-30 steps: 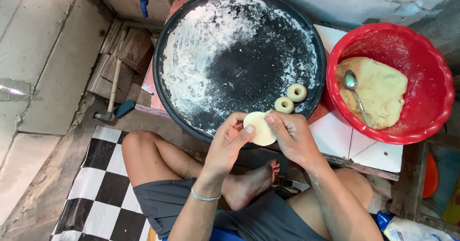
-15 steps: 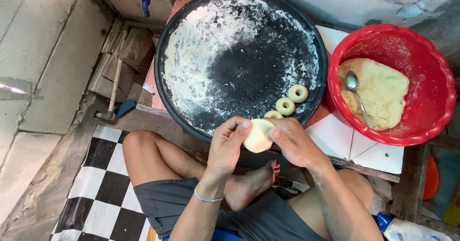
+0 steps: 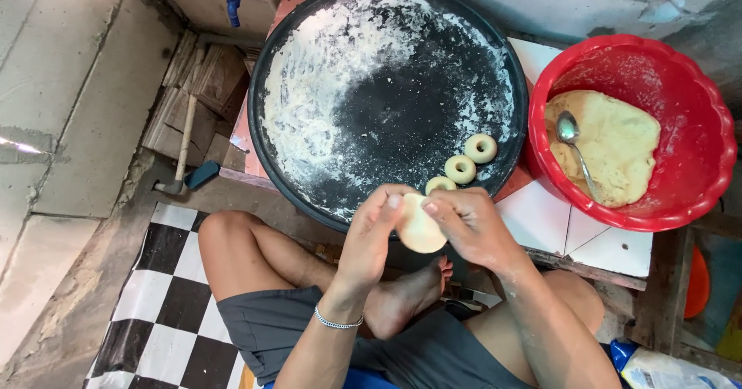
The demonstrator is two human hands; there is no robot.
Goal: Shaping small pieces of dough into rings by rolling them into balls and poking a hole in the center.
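Above floured tray (image 3: 309,111), both hands (image 3: 371,238) (image 3: 471,227) pinch dough (image 3: 420,231).

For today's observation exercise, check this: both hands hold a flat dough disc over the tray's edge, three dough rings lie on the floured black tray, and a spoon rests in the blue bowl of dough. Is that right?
Not quite: the bowl is red, not blue, as the head view shows. The rest stands: both hands, left and right, hold the dough disc, three dough rings lie on the tray, and the spoon rests in the dough.
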